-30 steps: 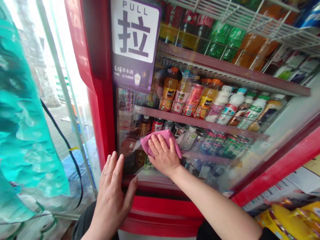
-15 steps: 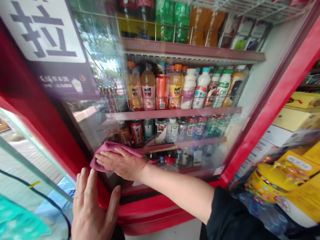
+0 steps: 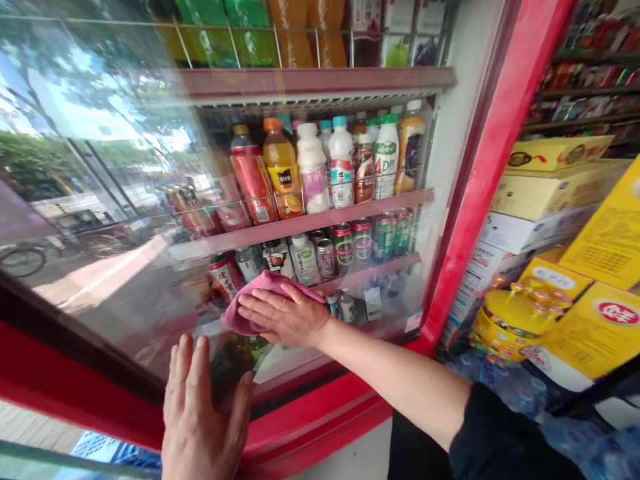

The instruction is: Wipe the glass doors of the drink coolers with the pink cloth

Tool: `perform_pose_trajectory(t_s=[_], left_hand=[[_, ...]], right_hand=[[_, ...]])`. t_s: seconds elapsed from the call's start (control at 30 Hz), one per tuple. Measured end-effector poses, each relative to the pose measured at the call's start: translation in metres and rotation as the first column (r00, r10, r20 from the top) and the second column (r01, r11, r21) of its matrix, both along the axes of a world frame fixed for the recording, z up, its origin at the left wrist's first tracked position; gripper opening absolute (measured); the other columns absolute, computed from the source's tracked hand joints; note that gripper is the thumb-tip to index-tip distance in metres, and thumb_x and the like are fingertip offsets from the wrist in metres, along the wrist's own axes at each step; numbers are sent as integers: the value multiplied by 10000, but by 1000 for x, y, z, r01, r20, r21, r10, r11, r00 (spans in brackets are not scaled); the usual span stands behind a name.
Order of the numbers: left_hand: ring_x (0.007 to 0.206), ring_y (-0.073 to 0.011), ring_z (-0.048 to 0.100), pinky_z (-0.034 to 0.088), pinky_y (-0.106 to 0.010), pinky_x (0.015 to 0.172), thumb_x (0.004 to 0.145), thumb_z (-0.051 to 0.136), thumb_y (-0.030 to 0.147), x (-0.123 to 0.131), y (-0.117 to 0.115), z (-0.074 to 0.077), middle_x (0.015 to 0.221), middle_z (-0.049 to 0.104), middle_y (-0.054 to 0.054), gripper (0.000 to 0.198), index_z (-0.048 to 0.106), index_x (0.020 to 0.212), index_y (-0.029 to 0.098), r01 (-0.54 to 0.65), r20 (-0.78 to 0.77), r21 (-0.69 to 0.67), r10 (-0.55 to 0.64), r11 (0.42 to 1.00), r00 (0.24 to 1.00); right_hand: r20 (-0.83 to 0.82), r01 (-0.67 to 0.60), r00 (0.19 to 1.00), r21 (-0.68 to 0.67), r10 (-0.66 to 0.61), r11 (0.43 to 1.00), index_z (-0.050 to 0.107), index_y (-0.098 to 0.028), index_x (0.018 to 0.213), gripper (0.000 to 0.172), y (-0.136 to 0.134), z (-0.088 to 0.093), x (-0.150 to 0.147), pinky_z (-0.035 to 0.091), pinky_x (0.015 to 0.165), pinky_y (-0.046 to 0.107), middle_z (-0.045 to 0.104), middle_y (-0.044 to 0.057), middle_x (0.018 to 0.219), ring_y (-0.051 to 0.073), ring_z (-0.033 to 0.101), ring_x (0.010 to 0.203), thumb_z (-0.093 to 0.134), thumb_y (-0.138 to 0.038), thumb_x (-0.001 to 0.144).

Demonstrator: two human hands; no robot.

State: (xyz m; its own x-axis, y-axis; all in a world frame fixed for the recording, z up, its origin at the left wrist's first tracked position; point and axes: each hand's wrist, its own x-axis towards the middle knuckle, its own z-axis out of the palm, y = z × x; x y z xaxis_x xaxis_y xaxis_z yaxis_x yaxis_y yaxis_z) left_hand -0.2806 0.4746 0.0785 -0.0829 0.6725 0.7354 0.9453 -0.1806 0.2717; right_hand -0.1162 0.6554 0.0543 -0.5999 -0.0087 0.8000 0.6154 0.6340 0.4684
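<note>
Cloth (image 3: 263,281), pink and folded, lies against the lower part of the drinks cooler's glass door (image 3: 125,293), and from my remote seat I see my right hand (image 3: 290,317) pinning it there. That grip is flat: the fingers stretch across the fabric, pressing it down rather than curling round it. My left hand (image 3: 203,407) is spread, thumb well out from the fingers, with nothing visible in it; it is near the lower red frame (image 3: 310,417), and I cannot tell whether it touches.

I judge the wiping to be under way and unfinished, since the cloth is at the pane under my palm. How much is done I can't say: reflections cover the left side, and no line parts wiped glass from unwiped. Toward the right I can make out the orange juice bottle (image 3: 283,175) and the beer cans (image 3: 343,245) through the pane. The upper and far-left glass lies beyond the cloth; it may be left to do, or done.
</note>
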Motion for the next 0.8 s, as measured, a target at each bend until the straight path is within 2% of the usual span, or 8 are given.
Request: perform_pose_trajectory(t_s=[0.17, 0.23, 0.33, 0.43, 0.53, 0.63, 0.7, 0.8], left_hand=[[1732, -402, 274, 337, -682, 1372, 1021, 664, 467, 19, 16, 4, 1865, 270, -169, 898, 235, 1786, 276, 81, -36, 11, -80, 997, 996], [1730, -402, 280, 342, -676, 1370, 1022, 660, 475, 26, 22, 8, 1863, 277, -168, 891, 245, 1784, 273, 106, -41, 32, -104, 994, 994], [1735, -395, 267, 341, -657, 1377, 1019, 663, 468, 31, 28, 15, 1869, 266, -159, 898, 237, 1785, 273, 139, -45, 41, -137, 989, 990], [1741, -392, 246, 333, -654, 1383, 1018, 664, 471, 31, 28, 16, 1877, 244, -149, 914, 215, 1791, 277, 142, -27, 29, -141, 989, 990], [1742, -396, 242, 337, -661, 1379, 1015, 664, 494, 28, 28, 10, 1878, 237, -152, 932, 201, 1794, 276, 141, 9, 7, -141, 990, 990], [1735, -399, 266, 339, -664, 1376, 1020, 650, 497, 25, 30, 1, 1870, 263, -159, 912, 217, 1791, 272, 163, 41, 26, -164, 986, 986], [1732, -398, 276, 333, -667, 1376, 1024, 642, 492, 20, 30, -3, 1864, 280, -160, 901, 221, 1790, 274, 176, 50, 48, -178, 983, 983], [1735, -398, 266, 319, -673, 1380, 1023, 647, 479, 10, 27, -4, 1867, 268, -165, 910, 206, 1792, 273, 172, 55, 50, -175, 984, 983]], right_hand=[[-132, 64, 990, 68, -55, 996, 599, -269, 1615, 643, 10, 3, 55, 146, 1449, 560, 480, -3, 1789, 245, 154, 1766, 510, -625, 1087], [-167, 111, 981, 86, -95, 990, 615, -297, 1601, 641, 15, 2, 76, 69, 1459, 556, 522, -5, 1761, 238, 176, 1765, 491, -660, 1088], [-178, 173, 970, 21, -166, 985, 592, -335, 1621, 670, 21, 1, 106, 59, 1457, 531, 604, 13, 1698, 242, 342, 1710, 484, -714, 1078], [-280, 237, 923, -126, -263, 963, 539, -297, 1668, 728, 21, 2, 117, 134, 1438, 571, 629, 82, 1672, 304, 447, 1653, 537, -692, 1057], [-460, 275, 808, -259, -368, 926, 465, -157, 1709, 812, 13, 4, 96, 187, 1401, 665, 524, 197, 1737, 399, 348, 1698, 563, -616, 1046], [-579, 248, 707, -336, -407, 909, 384, -14, 1715, 915, 3, 4, 51, 189, 1364, 751, 420, 308, 1766, 476, 221, 1729, 553, -604, 1036], [-594, 223, 711, -317, -376, 922, 397, -1, 1699, 906, -3, 2, 21, 150, 1368, 759, 447, 323, 1743, 474, 205, 1733, 535, -609, 1042], [-547, 198, 788, -211, -283, 957, 499, -76, 1656, 804, -11, -2, -15, 43, 1416, 679, 559, 249, 1693, 396, 217, 1746, 502, -616, 1060]])
